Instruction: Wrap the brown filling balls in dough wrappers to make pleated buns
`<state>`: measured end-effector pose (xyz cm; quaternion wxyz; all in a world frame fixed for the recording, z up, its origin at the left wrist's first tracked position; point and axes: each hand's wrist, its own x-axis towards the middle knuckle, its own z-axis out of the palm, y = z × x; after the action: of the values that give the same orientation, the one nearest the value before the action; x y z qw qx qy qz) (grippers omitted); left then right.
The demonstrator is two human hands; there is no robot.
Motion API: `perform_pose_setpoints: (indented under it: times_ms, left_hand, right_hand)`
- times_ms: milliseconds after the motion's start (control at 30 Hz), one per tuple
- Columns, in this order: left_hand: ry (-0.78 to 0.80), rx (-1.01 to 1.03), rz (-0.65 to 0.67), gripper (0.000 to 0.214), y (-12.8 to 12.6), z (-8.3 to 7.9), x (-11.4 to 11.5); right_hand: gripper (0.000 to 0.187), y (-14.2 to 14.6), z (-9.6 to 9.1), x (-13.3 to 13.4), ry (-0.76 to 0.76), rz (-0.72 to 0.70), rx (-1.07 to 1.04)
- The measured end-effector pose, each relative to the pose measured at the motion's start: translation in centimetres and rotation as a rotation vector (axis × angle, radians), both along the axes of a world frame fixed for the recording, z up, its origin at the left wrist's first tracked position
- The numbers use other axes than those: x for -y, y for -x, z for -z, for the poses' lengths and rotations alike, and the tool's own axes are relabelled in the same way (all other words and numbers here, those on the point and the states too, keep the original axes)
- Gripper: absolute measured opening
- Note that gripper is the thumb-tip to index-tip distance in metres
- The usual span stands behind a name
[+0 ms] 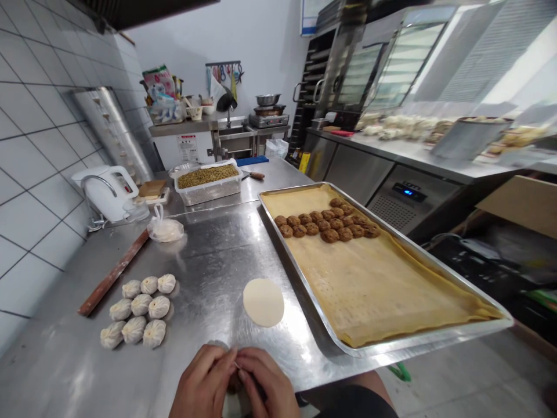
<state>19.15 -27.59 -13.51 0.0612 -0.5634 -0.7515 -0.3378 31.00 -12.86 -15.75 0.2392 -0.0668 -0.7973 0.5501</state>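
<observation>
My left hand [204, 383] and my right hand [267, 383] meet at the near edge of the steel table [209, 255], fingers curled together around a small piece of something mostly hidden between them. Just beyond them lies a flat round dough wrapper [263, 302]. To the left sit several pleated white dumplings [139, 310] in rows. On the right, a large metal tray [304, 290] lined with yellow paper carries several brown balls [328, 223] at its far end.
A wooden rolling pin [112, 276] lies along the left wall side. Behind it are a tied plastic bag [164, 229], a white electric kettle [107, 191] and a tub of green beans [208, 181]. A second steel counter [418, 154] runs along the right.
</observation>
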Motion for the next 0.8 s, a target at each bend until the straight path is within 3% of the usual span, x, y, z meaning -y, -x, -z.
perform_pose_setpoints:
  times_ms: [100,200,267,433,633,800]
  left_hand:
    - [-0.044,-0.025,-0.021,0.022,-0.2,0.1,-0.1]
    - [-0.124,-0.07,-0.06,0.021,-0.4,0.4,-0.4]
    - [-0.096,-0.066,-0.047,0.023,-0.4,0.4,-0.4]
    - [0.021,-0.001,-0.024,0.025,-0.3,0.4,0.2]
    - [-0.075,0.079,-0.185,0.017,-1.2,1.5,0.0]
    - [-0.034,0.003,-0.091,0.023,-0.7,1.4,0.3]
  right_hand:
    - [0.019,-0.1,0.2,-0.2,0.027,0.096,0.027]
    - [0.026,0.2,0.0,-0.1,0.131,0.178,0.068]
    - [0.027,0.3,-0.2,0.1,0.128,0.148,0.057]
    - [0.024,-0.4,0.8,0.4,-0.054,0.058,-0.031]
    - [0.018,-0.6,1.2,0.0,0.106,0.132,0.045]
    - [0.016,-0.8,0.5,-0.3,0.132,0.098,0.011]
